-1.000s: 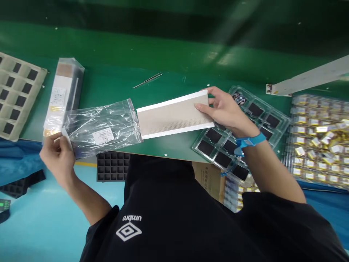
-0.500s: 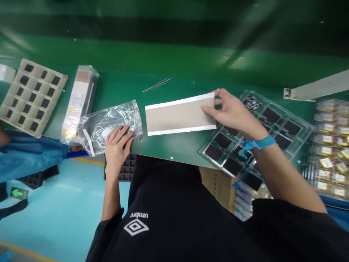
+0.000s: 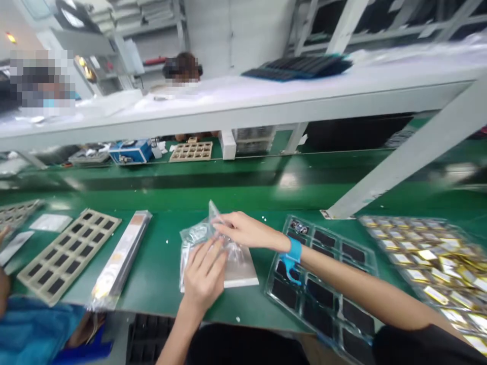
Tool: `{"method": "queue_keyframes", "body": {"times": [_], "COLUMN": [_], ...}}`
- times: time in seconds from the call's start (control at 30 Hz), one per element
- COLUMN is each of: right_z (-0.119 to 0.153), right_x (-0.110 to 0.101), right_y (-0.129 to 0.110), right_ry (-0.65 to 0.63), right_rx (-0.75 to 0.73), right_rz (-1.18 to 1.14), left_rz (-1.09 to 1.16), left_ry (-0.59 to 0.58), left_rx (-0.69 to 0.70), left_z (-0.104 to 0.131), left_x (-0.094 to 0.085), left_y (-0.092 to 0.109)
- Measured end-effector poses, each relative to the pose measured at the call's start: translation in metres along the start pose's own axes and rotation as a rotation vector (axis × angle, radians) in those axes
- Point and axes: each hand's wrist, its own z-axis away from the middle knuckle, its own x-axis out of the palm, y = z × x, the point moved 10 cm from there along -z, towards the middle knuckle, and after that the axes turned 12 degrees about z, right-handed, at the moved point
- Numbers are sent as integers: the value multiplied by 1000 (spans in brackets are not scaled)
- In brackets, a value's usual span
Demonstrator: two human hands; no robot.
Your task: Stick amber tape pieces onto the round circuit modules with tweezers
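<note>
A clear plastic bag [image 3: 190, 234] lies crumpled over the left part of a flat grey-beige sheet with white edges [image 3: 249, 268] on the green table. My right hand [image 3: 238, 229], with a blue wrist strap, pinches the bag's raised upper part between thumb and fingers. My left hand [image 3: 204, 274] rests on the bag just in front, its fingers spread and touching the plastic. The fingertips of both hands are close together. Part of the sheet is hidden under the bag and hands.
A long wrapped box [image 3: 124, 253] and a beige compartment tray [image 3: 70, 253] stand left. Right are a clear tray of black pieces [image 3: 323, 289], a slanted white post [image 3: 403, 152] and trays of yellow-edged parts [image 3: 429, 263]. A person's blue sleeve [image 3: 34, 329] shows lower left.
The view has tilted up. My right hand has left the sheet's right end and gripped the bag. Bag and left hand have moved right, over the sheet. The tweezers are no longer visible.
</note>
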Motion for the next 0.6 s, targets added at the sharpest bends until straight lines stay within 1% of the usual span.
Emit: {"method": "queue_keyframes", "body": {"times": [0.03,0.1,0.2,0.23,0.27,0.3,0.33,0.37,0.43,0.47,0.5,0.53,0.57,0.6], "right_z": [4,20,41,44,44,41,35,28,16,13,10,9,8,8], "right_x": [-10,-31,-70,-85,-104,-125,-146,-168,-208,-224,-234,-241,-244,-242], "right_y": [-13,-40,-86,-102,-116,-126,-133,-136,-144,-146,-145,-142,-137,-133], "right_ry": [16,41,41,45,66,89,119,176,341,438,502,557,587,591], "right_rx": [-33,-96,-202,-256,-300,-320,-311,-274,-251,-236,-208,-183,-150,-125], "right_rz": [46,123,227,278,297,281,260,251,321,378,383,374,365,364], "left_rz": [12,29,4,-9,-15,-8,25,91,315,453,572,633,676,714], "left_ry": [-3,20,133,142,114,49,-50,-173,-383,-455,-460,-457,-455,-453], "left_rx": [31,56,5,-33,-79,-125,-166,-196,-276,-327,-429,-505,-570,-631], "left_z": [-1,4,24,32,40,46,52,57,68,72,74,75,76,76], "left_x": [1,-7,-29,-31,-28,-18,-3,16,54,71,82,90,98,105], "left_y": [3,0,-24,-34,-44,-52,-58,-59,-54,-48,-48,-48,-47,-46]}}
